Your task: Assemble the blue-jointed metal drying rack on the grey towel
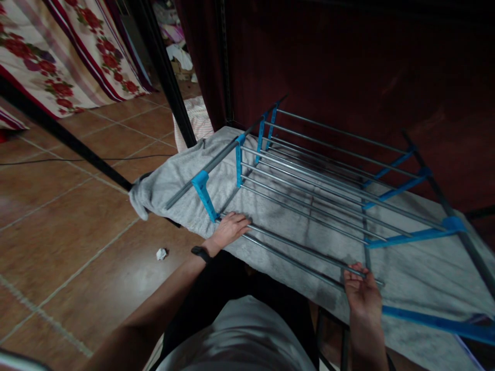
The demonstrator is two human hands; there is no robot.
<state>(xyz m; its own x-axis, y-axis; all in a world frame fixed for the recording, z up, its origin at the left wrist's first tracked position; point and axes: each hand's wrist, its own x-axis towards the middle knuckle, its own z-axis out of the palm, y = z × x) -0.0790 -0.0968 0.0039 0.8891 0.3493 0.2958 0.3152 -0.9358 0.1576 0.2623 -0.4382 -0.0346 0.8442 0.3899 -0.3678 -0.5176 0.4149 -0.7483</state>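
Observation:
A partly assembled rack (pixel 309 170) of grey metal rods and blue plastic brackets lies on a grey blanket. Along its near side runs a loose-ended metal rod (pixel 297 249), with a lower rod (pixel 288 260) parallel to it. My left hand (pixel 229 230) is closed over the rod's left end, beside a blue bracket (pixel 204 196); whether the rod sits in that bracket is hidden by my fingers. My right hand (pixel 362 293), palm up, curls its fingers around the rod close to its free right end. Just right of that hand lies another blue bracket (pixel 433 320).
The blanket (pixel 162 180) covers a low bench or bed beside a dark red panel (pixel 328 62). Black metal posts (pixel 166 67) stand at the left. A crumpled white paper (pixel 161 253) and a thin cable (pixel 77 158) lie on the tiled floor. A floral curtain (pixel 73 46) hangs behind.

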